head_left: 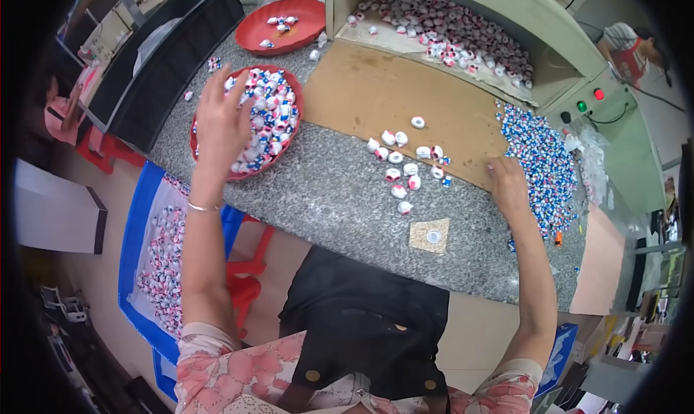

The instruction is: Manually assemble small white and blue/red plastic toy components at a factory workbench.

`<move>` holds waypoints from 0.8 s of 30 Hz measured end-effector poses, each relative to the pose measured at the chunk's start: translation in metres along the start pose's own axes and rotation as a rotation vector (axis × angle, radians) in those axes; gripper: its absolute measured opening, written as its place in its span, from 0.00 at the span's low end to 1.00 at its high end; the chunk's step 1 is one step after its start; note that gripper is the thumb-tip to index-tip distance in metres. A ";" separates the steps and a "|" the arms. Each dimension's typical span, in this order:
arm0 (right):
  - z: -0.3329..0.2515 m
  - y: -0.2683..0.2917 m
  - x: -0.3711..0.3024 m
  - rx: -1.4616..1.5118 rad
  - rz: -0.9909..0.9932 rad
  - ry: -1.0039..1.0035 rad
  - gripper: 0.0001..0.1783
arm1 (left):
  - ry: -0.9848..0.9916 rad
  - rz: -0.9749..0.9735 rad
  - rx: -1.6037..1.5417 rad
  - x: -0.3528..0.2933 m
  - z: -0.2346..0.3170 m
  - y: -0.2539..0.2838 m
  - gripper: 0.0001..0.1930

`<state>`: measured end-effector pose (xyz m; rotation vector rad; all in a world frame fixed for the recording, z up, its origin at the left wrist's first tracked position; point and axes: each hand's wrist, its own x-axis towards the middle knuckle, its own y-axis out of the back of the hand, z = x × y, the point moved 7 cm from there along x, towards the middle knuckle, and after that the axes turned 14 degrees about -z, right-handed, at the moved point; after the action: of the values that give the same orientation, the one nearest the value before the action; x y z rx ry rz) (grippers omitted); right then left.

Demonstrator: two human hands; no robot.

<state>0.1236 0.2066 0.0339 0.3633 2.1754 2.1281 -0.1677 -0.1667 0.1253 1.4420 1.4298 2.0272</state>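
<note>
My left hand [221,121] is above a red scalloped basket [298,117] heaped with small white, pink and blue pieces [271,103]. Its fingers are apart and I see nothing held in them. At the right, my right hand [509,184] rests by the brown board's edge, beside a large pile of tiny blue and white parts [538,154]. Its fingers are curled together, and whatever they may hold is hidden. Between the hands lie several loose white and pink rounded pieces [392,174], with a couple of blue parts [446,182] near them.
Ahead, an open-fronted bin [434,41] holds many white and pink pieces above a brown board [405,96]. A red dish [249,34] and a black crate [137,88] are at the far left. A blue-rimmed tub [134,233] sits lower left. A small tan card [429,236] lies on the granite.
</note>
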 end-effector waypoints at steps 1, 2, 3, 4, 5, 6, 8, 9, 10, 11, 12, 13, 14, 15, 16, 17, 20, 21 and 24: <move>-0.011 0.010 -0.006 0.117 0.037 -0.070 0.07 | -0.021 0.038 -0.111 -0.003 0.023 0.005 0.21; -0.022 0.014 -0.016 0.123 0.029 -0.071 0.07 | -0.017 0.027 -0.310 -0.009 0.049 0.000 0.20; -0.025 0.015 -0.027 0.266 0.013 -0.136 0.08 | -0.124 -0.071 -0.523 -0.014 0.081 -0.009 0.15; -0.027 0.013 -0.039 0.406 -0.004 -0.204 0.08 | -0.177 -0.205 -0.642 -0.023 0.116 -0.022 0.13; -0.038 0.017 -0.050 0.409 -0.011 -0.203 0.08 | -0.217 -0.336 -0.768 -0.029 0.146 -0.034 0.13; -0.054 0.023 -0.060 0.380 -0.014 -0.146 0.09 | -0.318 -0.337 -0.721 -0.033 0.168 -0.045 0.14; -0.071 0.034 -0.082 0.349 -0.027 -0.100 0.10 | -0.421 -0.345 -0.686 -0.040 0.194 -0.065 0.14; -0.076 0.035 -0.090 0.356 -0.096 -0.111 0.11 | -0.459 -0.439 -0.614 -0.041 0.203 -0.078 0.15; -0.080 0.034 -0.099 0.360 -0.162 -0.131 0.12 | -0.506 -0.530 -0.546 -0.042 0.211 -0.090 0.16; -0.084 0.030 -0.108 0.369 -0.246 -0.165 0.13 | -0.500 -0.517 -0.534 -0.043 0.212 -0.091 0.17; -0.092 0.032 -0.115 0.371 -0.252 -0.170 0.13 | -0.500 -0.522 -0.540 -0.044 0.212 -0.091 0.17; -0.098 0.032 -0.119 0.387 -0.263 -0.199 0.12 | -0.507 -0.532 -0.520 -0.044 0.212 -0.089 0.17; -0.101 0.032 -0.124 0.404 -0.273 -0.224 0.11 | -0.511 -0.542 -0.498 -0.045 0.210 -0.088 0.18; -0.100 0.028 -0.130 0.408 -0.275 -0.224 0.11 | -0.511 -0.547 -0.497 -0.048 0.207 -0.086 0.18; -0.098 0.024 -0.135 0.375 -0.252 -0.219 0.10 | -0.427 -0.598 -0.736 -0.049 0.199 -0.087 0.18; -0.099 0.022 -0.137 0.342 -0.230 -0.213 0.09 | -0.334 -0.644 -0.972 -0.051 0.191 -0.088 0.18; -0.100 0.020 -0.133 0.374 -0.243 -0.226 0.07 | 0.085 -0.823 -1.884 -0.076 0.182 -0.105 0.17; -0.101 0.019 -0.130 0.376 -0.242 -0.228 0.07 | 0.232 -0.856 -2.000 -0.089 0.181 -0.106 0.16; -0.109 0.021 -0.119 0.405 -0.248 -0.255 0.07 | 0.385 -0.896 -2.110 -0.120 0.187 -0.110 0.18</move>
<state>0.2172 0.0746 0.0457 0.3447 2.3411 1.4278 0.0108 -0.0918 -0.0298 -0.4478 -0.4338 1.6348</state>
